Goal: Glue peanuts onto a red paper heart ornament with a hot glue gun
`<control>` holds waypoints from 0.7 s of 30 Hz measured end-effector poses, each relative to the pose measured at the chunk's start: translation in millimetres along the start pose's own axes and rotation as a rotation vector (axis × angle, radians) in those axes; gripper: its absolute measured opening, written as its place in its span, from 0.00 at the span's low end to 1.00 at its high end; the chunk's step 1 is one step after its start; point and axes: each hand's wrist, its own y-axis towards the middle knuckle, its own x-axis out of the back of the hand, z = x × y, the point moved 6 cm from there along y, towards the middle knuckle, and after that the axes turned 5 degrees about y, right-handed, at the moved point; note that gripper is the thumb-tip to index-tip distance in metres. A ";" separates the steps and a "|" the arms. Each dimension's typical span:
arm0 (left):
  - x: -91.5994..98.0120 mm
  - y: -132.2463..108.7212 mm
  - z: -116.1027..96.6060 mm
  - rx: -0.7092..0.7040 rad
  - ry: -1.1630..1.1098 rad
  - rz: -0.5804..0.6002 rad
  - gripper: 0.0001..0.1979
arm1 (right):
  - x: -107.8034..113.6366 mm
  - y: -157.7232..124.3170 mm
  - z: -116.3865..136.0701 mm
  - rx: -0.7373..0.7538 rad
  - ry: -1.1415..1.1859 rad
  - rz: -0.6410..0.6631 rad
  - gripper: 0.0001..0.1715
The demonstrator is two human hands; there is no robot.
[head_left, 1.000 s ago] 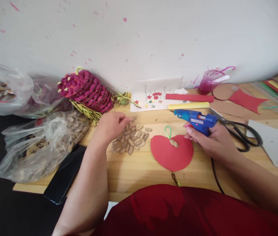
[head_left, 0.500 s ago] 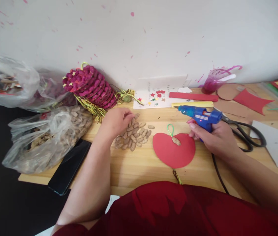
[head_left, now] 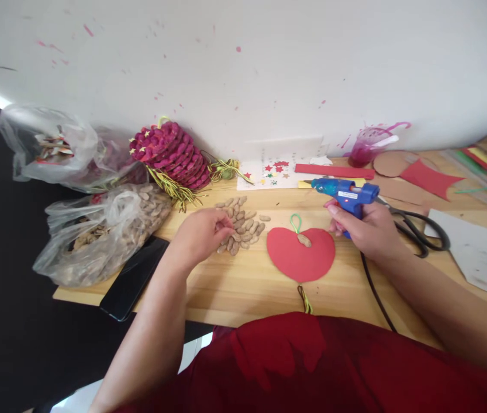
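Observation:
My left hand [head_left: 206, 232] is at the near left side of a loose pile of peanuts [head_left: 249, 226], thumb and fingers pinched around what looks like a peanut; the fingers partly hide it. In my right hand [head_left: 366, 226] is a blue glue gun [head_left: 346, 192], its nozzle pointing left and a small red light lit. Just left of that hand lies a red heart-shaped piece [head_left: 301, 258] with a green loop [head_left: 295, 222] at its top. One peanut [head_left: 304, 240] rests near the top notch. A dark and yellow tassel [head_left: 306, 299] extends from the bottom tip.
Plastic bags, one with peanuts [head_left: 109, 229], and a black phone [head_left: 133, 281] lie at left. Behind are a purple peanut-covered ornament [head_left: 178, 155], star stickers [head_left: 276, 167] and a red strip [head_left: 333, 170]. Black scissors [head_left: 424, 232], a pink-stained cup [head_left: 366, 146] and cut cardboard lie right.
My left hand has moved from the far side of the peanut pile to its near side, closer to me. My right hand still holds the glue gun. The view has shifted slightly.

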 end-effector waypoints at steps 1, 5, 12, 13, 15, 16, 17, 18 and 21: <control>-3.4 -5.6 1.3 0.010 -0.011 -0.017 0.03 | -0.1 0.0 -0.5 -0.007 -0.005 -0.003 0.23; -16.2 -18.4 2.4 -0.004 -0.024 -0.104 0.06 | -0.5 -1.1 0.2 -0.025 -0.035 -0.015 0.23; -19.9 -23.0 -1.9 -0.114 -0.022 -0.217 0.07 | -0.8 -2.3 1.6 -0.007 -0.087 -0.004 0.20; -19.2 -24.1 -1.3 -0.121 -0.027 -0.240 0.08 | -0.5 -2.1 1.2 -0.004 -0.093 -0.004 0.20; -19.4 -27.3 -0.5 -0.126 -0.048 -0.286 0.09 | 0.2 -1.4 0.1 0.005 -0.088 -0.008 0.20; -21.1 -29.1 -0.7 -0.129 -0.063 -0.301 0.09 | 0.4 -1.0 -0.6 0.008 -0.081 -0.009 0.21; -24.0 -30.9 -1.5 -0.134 -0.081 -0.305 0.07 | 0.6 -0.6 -1.3 0.012 -0.077 -0.010 0.21; -27.6 -32.7 -2.9 -0.141 -0.100 -0.305 0.06 | 0.8 -0.2 -2.0 0.014 -0.075 -0.012 0.22; -38.5 -37.3 -7.7 -0.170 -0.138 -0.295 0.06 | 0.7 0.5 -3.5 0.006 -0.086 -0.016 0.21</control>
